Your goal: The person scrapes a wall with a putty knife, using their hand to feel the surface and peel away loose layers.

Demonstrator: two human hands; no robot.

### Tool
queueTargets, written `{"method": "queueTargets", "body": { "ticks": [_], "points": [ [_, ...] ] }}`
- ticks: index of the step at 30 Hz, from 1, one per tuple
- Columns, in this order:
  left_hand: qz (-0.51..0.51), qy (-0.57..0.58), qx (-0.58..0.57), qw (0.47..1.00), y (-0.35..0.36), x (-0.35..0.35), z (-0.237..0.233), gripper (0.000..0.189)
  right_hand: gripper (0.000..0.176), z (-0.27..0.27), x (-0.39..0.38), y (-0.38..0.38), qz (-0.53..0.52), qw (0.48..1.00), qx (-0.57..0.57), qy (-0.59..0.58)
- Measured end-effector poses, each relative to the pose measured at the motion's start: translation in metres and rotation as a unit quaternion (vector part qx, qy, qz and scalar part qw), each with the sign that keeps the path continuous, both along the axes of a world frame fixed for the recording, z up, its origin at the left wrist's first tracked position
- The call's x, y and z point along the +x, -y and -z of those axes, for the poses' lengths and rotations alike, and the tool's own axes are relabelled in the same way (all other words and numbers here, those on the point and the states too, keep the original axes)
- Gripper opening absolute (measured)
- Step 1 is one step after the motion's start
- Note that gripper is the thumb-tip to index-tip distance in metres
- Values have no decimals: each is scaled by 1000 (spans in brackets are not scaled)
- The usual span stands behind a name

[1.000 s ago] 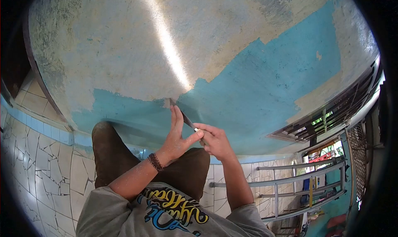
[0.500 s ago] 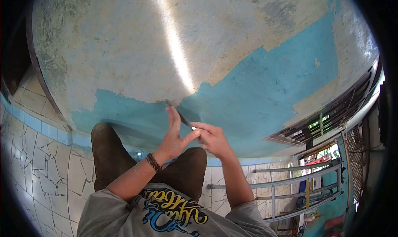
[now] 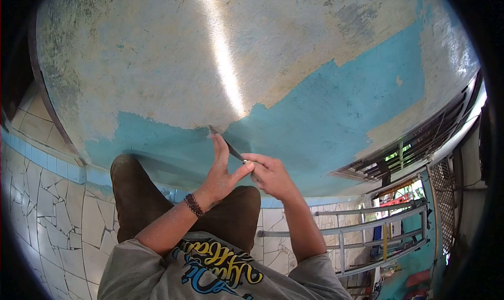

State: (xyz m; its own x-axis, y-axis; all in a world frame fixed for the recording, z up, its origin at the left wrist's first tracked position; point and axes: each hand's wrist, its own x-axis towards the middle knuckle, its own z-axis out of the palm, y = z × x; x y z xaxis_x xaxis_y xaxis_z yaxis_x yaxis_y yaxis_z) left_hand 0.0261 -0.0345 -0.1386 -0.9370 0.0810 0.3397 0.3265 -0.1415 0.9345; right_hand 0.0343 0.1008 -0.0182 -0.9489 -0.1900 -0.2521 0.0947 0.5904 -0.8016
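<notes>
In the head view, my right hand (image 3: pixel 270 176) is closed around the handle of a knife (image 3: pixel 232 151) with a long, narrow, dark blade. Its tip meets the wall (image 3: pixel 157 64) where blue paint (image 3: pixel 299 142) borders a bare, greyish patch. My left hand (image 3: pixel 223 176) has its fingers stretched out along the blade, the fingertips touching it near the tip. The left thumb reaches over to my right hand by the handle. White flecks dot the left hand and forearm, and a dark beaded bracelet (image 3: pixel 194 205) circles that wrist.
My bent knees (image 3: pixel 137 195) are close to the wall's foot, above a floor of broken white tiles (image 3: pixel 58 216). On the right lies a metal ladder (image 3: pixel 367 229), below a slatted window (image 3: pixel 399 155). A doorway edge (image 3: pixel 44 90) stands at the left.
Both hands and the knife stay in nearly the same place against the wall. The view has shifted slightly, so the wall and ladder appear a little further left.
</notes>
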Motion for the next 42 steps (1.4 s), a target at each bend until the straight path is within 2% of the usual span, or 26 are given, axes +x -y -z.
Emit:
{"method": "queueTargets", "body": {
  "ticks": [2, 5, 8, 11, 14, 20, 23, 26, 29, 32, 35, 38, 42],
  "points": [
    [35, 0, 10, 999, 3, 0, -7, 116, 33, -15, 1, -1, 24, 999, 16, 27],
    [-50, 19, 18, 998, -4, -6, 10, 117, 34, 21, -18, 3, -67, 993, 27, -92],
    [6, 30, 8, 999, 12, 1, 2, 110, 34, 5, -11, 8, -45, 998, 35, -39],
    [14, -7, -4, 1000, 6, -3, 1, 117, 33, -5, -11, 2, -4, 1000, -1, 8],
    [-17, 15, 26, 999, 6, -5, 10, 117, 32, -4, -14, 19, -40, 998, 45, -23],
    [49, -17, 28, 998, 7, -4, 4, 119, 31, -12, -9, 7, -16, 998, 52, -21],
    [29, -1, 30, 999, 4, -5, 10, 119, 30, 4, -12, 4, -51, 994, 72, -71],
    [71, -11, 33, 997, 8, -3, 8, 120, 30, -12, -4, 7, -35, 993, 96, -58],
    [45, 1, 64, 997, 1, -5, 14, 120, 29, -1, -18, 7, -83, 987, 99, -99],
    [42, 33, 58, 997, 10, -4, 20, 120, 33, 5, -20, 13, -78, 985, 139, -65],
    [80, 6, 33, 996, 11, -3, 13, 121, 33, -11, -7, 13, -10, 996, 88, -26],
    [26, 35, 77, 996, -1, -10, 24, 122, 33, 16, -24, 7, -99, 980, 123, -120],
    [90, 43, 79, 992, 14, -3, 18, 123, 33, 4, -13, 14, -57, 988, 130, -63]
  ]
}}
